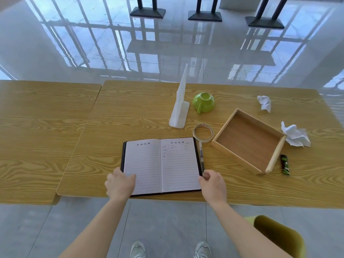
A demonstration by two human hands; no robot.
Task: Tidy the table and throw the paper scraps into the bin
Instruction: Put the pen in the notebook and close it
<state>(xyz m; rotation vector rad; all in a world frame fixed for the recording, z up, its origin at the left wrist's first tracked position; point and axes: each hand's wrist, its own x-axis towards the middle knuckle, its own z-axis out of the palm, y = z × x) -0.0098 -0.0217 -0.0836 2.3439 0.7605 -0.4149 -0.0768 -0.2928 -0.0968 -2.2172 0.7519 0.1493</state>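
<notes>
My left grip (120,183) holds the open notebook (162,164) at its near-left corner, thumb on the page. My right grip (212,183) curls at the near-right cover edge, by the end of the pen (201,155); I can't tell if it has the cover or the pen. Likely step is closing the book: fold one cover over and keep the pen out of the pages. The paper scraps (296,136) lie untouched on the tabletop (130,108), one just beside the wooden tray (236,157), a second scrap (264,103) beyond it. No bin in view.

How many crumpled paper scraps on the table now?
2. Far scrap lies back right, beyond the wooden tray. Near scrap sits right next to the tray's right wall. None appears hidden.
</notes>
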